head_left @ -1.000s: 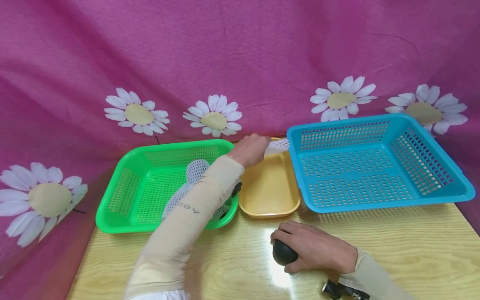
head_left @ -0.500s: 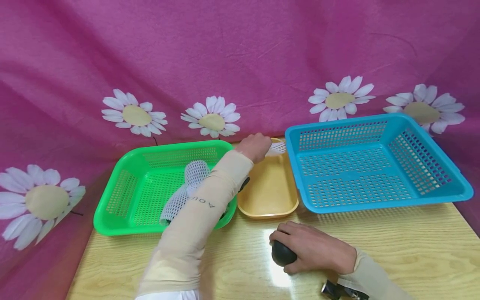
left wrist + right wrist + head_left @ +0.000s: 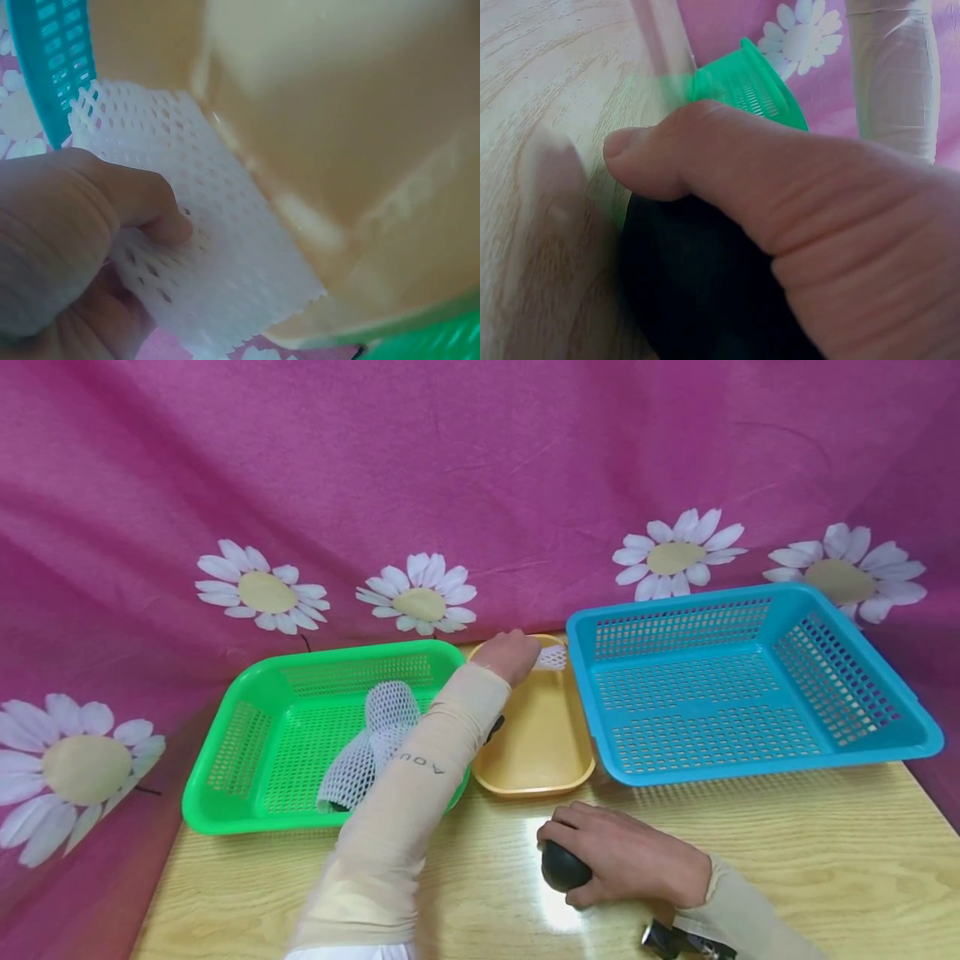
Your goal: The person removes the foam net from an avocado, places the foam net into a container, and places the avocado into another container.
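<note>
My left hand (image 3: 508,657) is over the far end of the yellow tray (image 3: 534,735). It pinches a white foam net sleeve (image 3: 202,217), which looks flattened in the left wrist view, with the thumb on its near face. On the table in front of the tray, my right hand (image 3: 622,856) grips a smooth black rounded object (image 3: 562,867) with fingers and thumb around it. Much of that object is hidden by the hand, and its kind is unclear. White net sleeves (image 3: 375,743) lie in the green basket (image 3: 225,752), partly covered by my left arm; something dark shows at one end.
A blue perforated basket (image 3: 697,693) stands right of the tray, its left edge close to the tray's rim. The wooden table (image 3: 480,877) runs along the front. Behind everything hangs a magenta cloth (image 3: 480,485) with printed daisies.
My left hand has shifted slightly right and settled over the tray's far end, with the net sleeve now lower inside the rim. The right hand keeps its grip on the black object.
</note>
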Demonstrator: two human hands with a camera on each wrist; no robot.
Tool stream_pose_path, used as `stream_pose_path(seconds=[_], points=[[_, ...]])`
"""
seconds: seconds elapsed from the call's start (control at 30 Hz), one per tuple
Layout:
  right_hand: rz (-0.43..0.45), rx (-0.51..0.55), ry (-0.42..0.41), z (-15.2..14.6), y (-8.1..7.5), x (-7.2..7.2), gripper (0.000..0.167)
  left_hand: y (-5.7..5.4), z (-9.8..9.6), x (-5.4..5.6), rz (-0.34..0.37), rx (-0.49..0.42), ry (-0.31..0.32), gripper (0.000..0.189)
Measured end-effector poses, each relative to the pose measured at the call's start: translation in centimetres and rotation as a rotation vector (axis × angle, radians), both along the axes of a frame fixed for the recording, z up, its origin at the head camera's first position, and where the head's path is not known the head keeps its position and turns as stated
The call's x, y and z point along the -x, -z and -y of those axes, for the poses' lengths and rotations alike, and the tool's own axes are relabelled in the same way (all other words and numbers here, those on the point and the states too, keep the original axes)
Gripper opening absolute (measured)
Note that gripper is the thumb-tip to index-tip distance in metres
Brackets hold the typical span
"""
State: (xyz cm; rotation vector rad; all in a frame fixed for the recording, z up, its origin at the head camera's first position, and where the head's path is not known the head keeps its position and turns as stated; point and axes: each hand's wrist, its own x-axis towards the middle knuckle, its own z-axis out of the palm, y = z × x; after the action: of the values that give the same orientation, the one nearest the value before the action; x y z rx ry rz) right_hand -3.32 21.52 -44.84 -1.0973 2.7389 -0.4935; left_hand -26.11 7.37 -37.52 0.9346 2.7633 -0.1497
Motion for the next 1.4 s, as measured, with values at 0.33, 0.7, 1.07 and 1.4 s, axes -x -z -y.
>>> stream_pose_path(seconds=[0.33, 0.7, 1.07, 1.4], points=[[0.013, -0.006, 0.002, 0.2, 0.0, 0.0, 0.053, 1.2, -0.3, -0.6, -0.021, 0.020, -0.002, 0.033], [0.030, -0.007, 0.005, 0.2, -0.2, 0.0, 0.054, 2.5, -0.3, -1.8, 0.015, 0.047, -0.020, 0.031], [0.030, -0.019, 0.008, 0.2, -0.3, 0.0, 0.055, 2.1, -0.2, -3.0, 0.092, 0.082, -0.053, 0.027], [0.045, -0.008, 0.009, 0.2, -0.2, 0.0, 0.054, 2.1, 0.0, -3.1, 0.154, 0.067, -0.081, 0.029]])
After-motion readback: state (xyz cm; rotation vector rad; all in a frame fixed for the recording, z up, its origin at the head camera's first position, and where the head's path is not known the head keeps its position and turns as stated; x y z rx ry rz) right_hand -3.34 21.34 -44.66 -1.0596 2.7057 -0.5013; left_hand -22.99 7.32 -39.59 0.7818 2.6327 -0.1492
